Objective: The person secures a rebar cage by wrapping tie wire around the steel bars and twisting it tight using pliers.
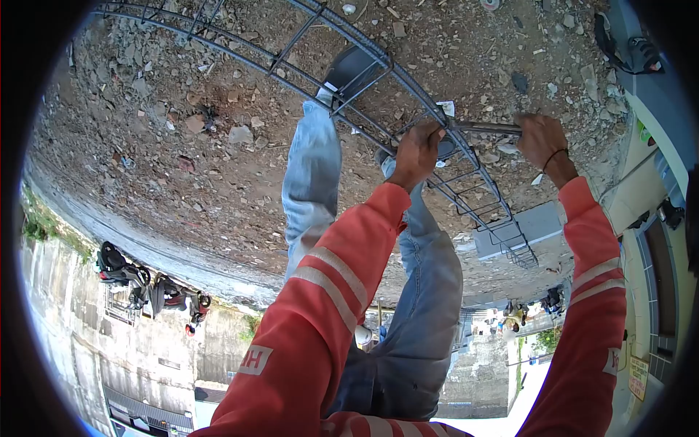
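A long cage of ribbed steel rebar (354, 38) with square stirrups runs across the view, over the stony ground. My left hand (417, 154) is closed at the cage, by one of its bars and a stirrup; exactly what its fingers grip is partly hidden. To the right, my right hand (540, 140) is wrapped round the end of a dark, slim metal tool (486, 128). The tool's far end meets the cage bar close to my left hand. Its working end is too small to make out.
Rubble and stones (240, 135) cover the ground around my shoes (353, 69). A grey slab (526, 231) lies beside the cage's far end. Parked motorbikes (124, 275) stand along a wall (54, 320). A building (659, 255) borders the right side.
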`<control>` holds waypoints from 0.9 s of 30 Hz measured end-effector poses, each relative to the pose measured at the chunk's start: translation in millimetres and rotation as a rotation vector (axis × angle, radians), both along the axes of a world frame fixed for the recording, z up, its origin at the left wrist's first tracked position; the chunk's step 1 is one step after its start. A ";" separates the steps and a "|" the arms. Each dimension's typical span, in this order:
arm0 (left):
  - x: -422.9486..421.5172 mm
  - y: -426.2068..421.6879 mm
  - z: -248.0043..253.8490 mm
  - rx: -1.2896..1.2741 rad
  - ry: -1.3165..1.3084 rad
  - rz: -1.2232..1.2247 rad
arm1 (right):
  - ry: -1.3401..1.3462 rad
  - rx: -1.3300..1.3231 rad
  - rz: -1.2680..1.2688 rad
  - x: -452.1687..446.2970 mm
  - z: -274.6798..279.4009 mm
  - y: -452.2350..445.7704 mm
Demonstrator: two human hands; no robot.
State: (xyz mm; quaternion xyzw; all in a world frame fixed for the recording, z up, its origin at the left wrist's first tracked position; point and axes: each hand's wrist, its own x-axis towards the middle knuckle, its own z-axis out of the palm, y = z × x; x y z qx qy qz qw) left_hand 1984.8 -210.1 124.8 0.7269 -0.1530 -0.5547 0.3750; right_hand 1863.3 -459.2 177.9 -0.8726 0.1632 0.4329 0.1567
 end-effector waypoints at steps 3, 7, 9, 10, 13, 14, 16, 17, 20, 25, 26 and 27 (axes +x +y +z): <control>-1.2 -2.0 -5.1 -0.041 -0.014 0.040 | -0.041 -0.005 -0.087 -18.1 -23.5 -2.3; 4.9 -1.9 -3.7 -0.046 -0.034 0.019 | 0.079 0.181 0.063 34.2 5.8 -23.6; -2.7 -3.4 0.8 -0.007 -0.014 -0.009 | 0.249 0.260 0.088 43.5 24.4 -29.4; -4.9 -5.7 -0.3 -0.026 -0.047 -0.001 | 0.125 0.343 0.015 28.3 21.7 -29.6; -2.0 -8.6 3.6 -0.026 -0.059 0.058 | 0.866 0.761 -0.584 45.3 27.7 -32.4; 3.2 -8.2 4.1 -0.036 -0.006 0.065 | 0.989 0.827 -0.782 47.0 27.7 -30.7; 6.9 -9.8 3.2 -0.057 0.046 0.059 | 0.971 0.820 -0.743 44.7 24.8 -32.2; 7.7 -11.1 2.5 -0.063 0.019 0.062 | 0.958 0.820 -0.691 44.8 20.3 -31.8; 1.1 -4.8 -12.5 -0.066 -0.042 0.055 | 0.584 0.482 -0.283 34.6 36.8 -18.2; -2.3 -6.4 -14.4 -0.007 -0.033 0.022 | -0.232 -0.220 0.362 16.3 62.2 -13.8; -2.6 -7.2 -13.7 -0.028 -0.060 0.037 | -0.232 -0.224 0.365 14.8 59.5 -17.5; -4.4 -6.8 -13.6 -0.049 -0.084 0.048 | -0.287 -0.220 0.368 11.8 53.8 -20.9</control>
